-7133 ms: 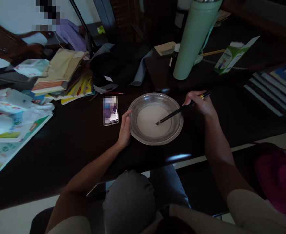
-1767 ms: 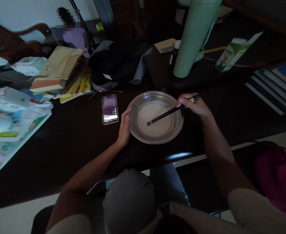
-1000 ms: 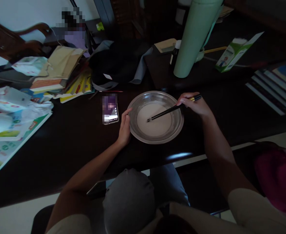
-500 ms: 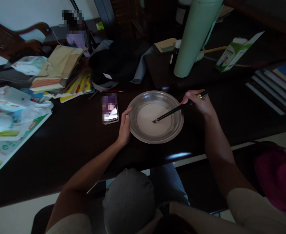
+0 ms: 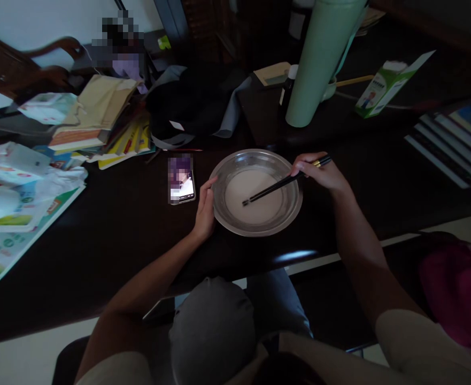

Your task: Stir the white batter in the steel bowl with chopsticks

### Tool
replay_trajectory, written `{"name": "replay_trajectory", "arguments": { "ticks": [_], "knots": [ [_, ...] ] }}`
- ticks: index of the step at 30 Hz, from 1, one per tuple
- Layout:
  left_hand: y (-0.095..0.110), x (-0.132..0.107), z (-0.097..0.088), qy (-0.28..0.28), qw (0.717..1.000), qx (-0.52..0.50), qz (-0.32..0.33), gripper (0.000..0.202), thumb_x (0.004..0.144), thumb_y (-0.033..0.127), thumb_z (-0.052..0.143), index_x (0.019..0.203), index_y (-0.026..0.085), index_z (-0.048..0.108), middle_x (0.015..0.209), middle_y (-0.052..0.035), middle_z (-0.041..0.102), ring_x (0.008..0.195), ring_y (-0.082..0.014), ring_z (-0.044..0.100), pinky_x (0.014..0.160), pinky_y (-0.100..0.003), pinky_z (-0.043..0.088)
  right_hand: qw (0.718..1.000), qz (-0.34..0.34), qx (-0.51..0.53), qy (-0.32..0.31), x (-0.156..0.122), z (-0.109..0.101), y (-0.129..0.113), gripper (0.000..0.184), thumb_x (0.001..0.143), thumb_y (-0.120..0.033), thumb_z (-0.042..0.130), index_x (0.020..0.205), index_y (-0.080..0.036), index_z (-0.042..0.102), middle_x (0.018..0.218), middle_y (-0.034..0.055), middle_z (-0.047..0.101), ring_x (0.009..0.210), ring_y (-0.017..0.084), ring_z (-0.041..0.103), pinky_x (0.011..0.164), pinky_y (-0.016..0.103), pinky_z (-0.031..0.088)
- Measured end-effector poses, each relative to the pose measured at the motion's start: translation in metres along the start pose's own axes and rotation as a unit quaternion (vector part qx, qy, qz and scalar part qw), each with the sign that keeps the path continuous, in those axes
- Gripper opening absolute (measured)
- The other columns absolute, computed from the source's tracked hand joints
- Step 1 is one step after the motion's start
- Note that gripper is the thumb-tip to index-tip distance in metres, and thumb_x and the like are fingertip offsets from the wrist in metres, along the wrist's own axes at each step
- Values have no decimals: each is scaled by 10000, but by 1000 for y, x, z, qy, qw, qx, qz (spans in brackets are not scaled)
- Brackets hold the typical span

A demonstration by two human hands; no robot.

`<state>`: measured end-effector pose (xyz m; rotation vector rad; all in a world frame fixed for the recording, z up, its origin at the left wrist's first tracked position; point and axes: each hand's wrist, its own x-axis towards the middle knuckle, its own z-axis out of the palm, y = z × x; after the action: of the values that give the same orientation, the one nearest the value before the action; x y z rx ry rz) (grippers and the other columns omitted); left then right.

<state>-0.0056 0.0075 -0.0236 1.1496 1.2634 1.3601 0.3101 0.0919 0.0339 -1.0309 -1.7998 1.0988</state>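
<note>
A round metal bowl (image 5: pixel 257 230) stands on the dark table, with a pale, milky liquid (image 5: pixel 259 208) in it. My left hand (image 5: pixel 206 210) grips the bowl's left rim, fingers along its outer side. In my right hand (image 5: pixel 319 171) are black chopsticks (image 5: pixel 275 186) with gold bands near the top; the fingers are closed round them. Their tips dip into the liquid left of the bowl's middle. Just left of the bowl lies a phone (image 5: pixel 183 184) with its screen lit.
A tall green flask (image 5: pixel 319 69) and a small dark bottle (image 5: pixel 288 85) stand behind the bowl. A green-white carton (image 5: pixel 381 91) and stacked books (image 5: pixel 447 147) are at right. At left are more books (image 5: pixel 99 107), tissue packs (image 5: pixel 22 163) and a black bag (image 5: pixel 195 107).
My right hand has shifted left with the chopsticks, and their tips have moved left through the liquid. My left hand and the bowl stay put.
</note>
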Motion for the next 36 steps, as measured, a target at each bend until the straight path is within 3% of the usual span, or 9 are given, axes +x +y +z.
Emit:
{"name": "replay_trajectory", "arguments": {
  "ticks": [5,11,16,21,26,32,36],
  "knots": [
    [0,0,1,-2,1000,-6,-2,573,904,719,493,1280,293,561,1363,-66,607,1254,-239,574,1127,-442,429,995,16,26,92,-1,-1,1,440,833,-617,663,635,-229,726,657,21,729,575,132,591,526,290,386],
    [1,-1,1,1,1000,-2,-3,555,913,708,487,1281,299,562,1369,-62,608,1264,-243,569,1131,-444,429,1000,7,-1,18,0,1,-2,398,818,-611,681,686,-245,761,687,14,741,600,134,582,538,293,380],
    [0,0,1,1,1000,0,-3,551,913,709,484,1278,303,563,1379,-59,605,1280,-247,561,1140,-449,419,995,19,21,92,0,-1,3,435,833,-619,660,623,-245,730,634,12,705,570,136,578,528,295,371],
    [1,-1,1,3,1000,0,-7,556,914,706,486,1284,297,562,1367,-59,611,1263,-240,571,1116,-427,441,1000,8,2,7,0,0,-1,412,817,-621,678,681,-240,759,684,21,742,615,141,603,545,291,388],
    [1,-1,1,2,1000,5,-1,564,912,713,483,1280,294,568,1361,-63,612,1256,-237,572,1122,-425,433,996,11,20,83,0,-1,1,417,846,-592,662,653,-232,743,667,20,735,581,129,592,535,285,378],
    [2,-1,1,6,1000,5,-9,559,907,716,489,1277,305,564,1362,-58,613,1253,-245,575,1116,-441,438,1000,6,-1,9,0,0,-1,396,823,-602,683,688,-239,762,678,13,735,596,125,583,526,282,352],
    [2,-1,1,1,1000,2,-4,552,915,712,479,1273,300,560,1352,-63,612,1244,-237,574,1101,-424,444,997,9,15,78,1,-1,1,397,835,-598,673,659,-250,745,656,9,723,566,125,560,515,288,335]
  ]
}}
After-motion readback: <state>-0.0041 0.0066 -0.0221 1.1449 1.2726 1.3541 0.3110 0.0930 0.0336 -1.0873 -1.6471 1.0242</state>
